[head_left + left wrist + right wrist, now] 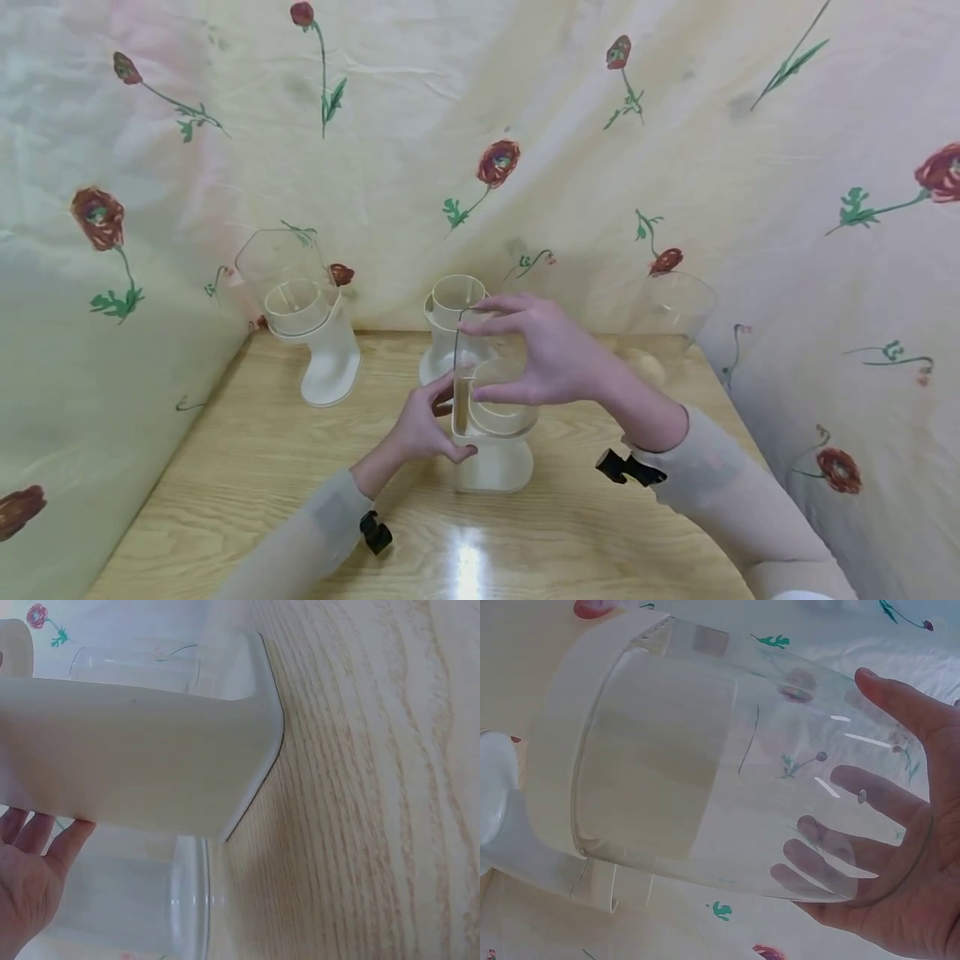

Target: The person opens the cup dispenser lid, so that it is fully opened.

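A white stand (495,467) stands near the middle of the wooden table, topped by a round white holder. My left hand (418,427) grips the stand from its left side, the thumb in front; in the left wrist view its fingertips lie along the stand's pale body (135,757). Inside the holder sits a short translucent cylinder (656,750). Around it rises a larger clear cover (769,847), its lower edge at the holder's rim. My right hand (551,350) holds that cover by the upper end, thumb on one side and fingers round the other (922,862).
Another white stand (330,367) at the back left bears a clear cover (277,250). Just behind my hands is a further white stand with a clear cylinder (459,292). Another clear cover (682,304) stands at the back right beside a beige round piece (643,365). Flowered cloth (405,183) hangs behind.
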Demonstrator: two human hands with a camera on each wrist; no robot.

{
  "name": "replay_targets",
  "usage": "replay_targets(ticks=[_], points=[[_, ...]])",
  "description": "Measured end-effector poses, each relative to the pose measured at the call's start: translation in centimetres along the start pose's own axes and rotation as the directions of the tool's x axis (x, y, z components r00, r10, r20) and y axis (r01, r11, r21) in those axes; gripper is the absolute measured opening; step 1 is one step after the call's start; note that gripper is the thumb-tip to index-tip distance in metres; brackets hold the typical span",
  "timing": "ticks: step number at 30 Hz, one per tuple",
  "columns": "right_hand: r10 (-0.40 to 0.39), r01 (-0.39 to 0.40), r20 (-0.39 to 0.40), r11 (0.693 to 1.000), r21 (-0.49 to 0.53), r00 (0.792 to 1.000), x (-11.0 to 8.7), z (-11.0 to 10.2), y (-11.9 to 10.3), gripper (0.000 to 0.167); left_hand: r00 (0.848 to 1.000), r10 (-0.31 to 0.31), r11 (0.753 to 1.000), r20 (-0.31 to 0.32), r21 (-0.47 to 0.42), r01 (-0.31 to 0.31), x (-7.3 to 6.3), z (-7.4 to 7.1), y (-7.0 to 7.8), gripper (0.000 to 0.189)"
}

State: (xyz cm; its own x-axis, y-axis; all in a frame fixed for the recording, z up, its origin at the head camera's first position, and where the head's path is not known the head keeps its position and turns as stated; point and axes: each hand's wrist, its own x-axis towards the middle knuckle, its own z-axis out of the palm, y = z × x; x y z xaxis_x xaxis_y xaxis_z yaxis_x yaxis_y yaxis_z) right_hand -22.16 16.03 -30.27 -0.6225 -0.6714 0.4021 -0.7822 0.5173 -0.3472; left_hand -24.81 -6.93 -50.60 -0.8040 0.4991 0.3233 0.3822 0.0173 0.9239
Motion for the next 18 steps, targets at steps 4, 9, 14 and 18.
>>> replay_targets(ticks=[4,9,14,18], points=[[0.000,0.000,0.018,1.000,-0.008,1.000,0.4,-0.2,-0.2,0.071,1.000,0.002,1.000,0.002,-0.012,-0.002,-0.2,-0.1,0.0,0.114],[0.044,-0.045,0.070,0.999,0.015,0.997,0.8,-0.6,0.0,0.072,1.000,0.027,0.999,0.014,-0.021,-0.026,-0.2,0.0,-0.1,0.118],[0.055,-0.059,0.093,0.997,0.041,0.994,1.0,-0.9,0.5,0.072,0.999,0.050,0.999,0.005,-0.003,-0.049,-0.3,0.2,-0.1,0.125],[0.046,-0.051,0.099,0.997,0.052,0.994,1.0,-0.9,0.8,0.072,0.998,0.057,0.998,0.002,0.004,-0.057,-0.4,0.2,-0.1,0.127]])
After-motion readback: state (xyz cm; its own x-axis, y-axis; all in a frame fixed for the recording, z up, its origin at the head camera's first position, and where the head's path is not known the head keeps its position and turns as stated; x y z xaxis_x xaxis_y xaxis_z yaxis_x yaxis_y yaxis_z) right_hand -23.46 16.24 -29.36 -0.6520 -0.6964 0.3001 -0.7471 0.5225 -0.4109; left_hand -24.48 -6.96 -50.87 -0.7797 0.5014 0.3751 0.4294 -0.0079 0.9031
